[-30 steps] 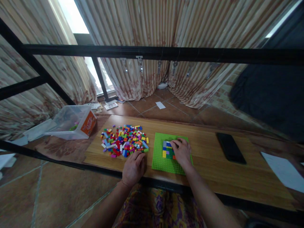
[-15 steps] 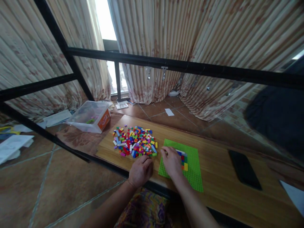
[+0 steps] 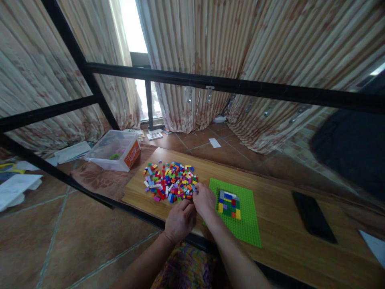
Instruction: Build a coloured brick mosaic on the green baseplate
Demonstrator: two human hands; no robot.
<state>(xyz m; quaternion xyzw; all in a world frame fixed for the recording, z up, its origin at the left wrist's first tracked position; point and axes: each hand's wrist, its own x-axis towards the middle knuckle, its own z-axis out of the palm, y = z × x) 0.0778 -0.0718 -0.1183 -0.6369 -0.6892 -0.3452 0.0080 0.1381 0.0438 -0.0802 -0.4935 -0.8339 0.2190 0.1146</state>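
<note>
A heap of small, colourful toy bricks (image 3: 168, 182) lies on the wooden board. At its right edge is my right hand (image 3: 205, 199), fingers bent and drawn together beside a blue brick (image 3: 194, 188); whatever they grip is hidden. Close below it, my left hand (image 3: 179, 218) is curled closed at the heap's near edge, its fingertips turned out of sight. To the right lies a green studded baseplate (image 3: 248, 214). A flat patch of joined bricks (image 3: 230, 204) in grey, white, blue, red, green, yellow and orange sits on it, now uncovered.
A black phone (image 3: 314, 216) lies on the wooden board (image 3: 276, 216) at the right. Left of the board stands a clear plastic box (image 3: 112, 150) with an orange label. A black metal rail (image 3: 180, 77) crosses in front of curtains. Papers lie on the tiled floor.
My right hand has moved left, off the baseplate to the edge of the brick heap, baring the joined bricks. My left hand stays closed in nearly the same place.
</note>
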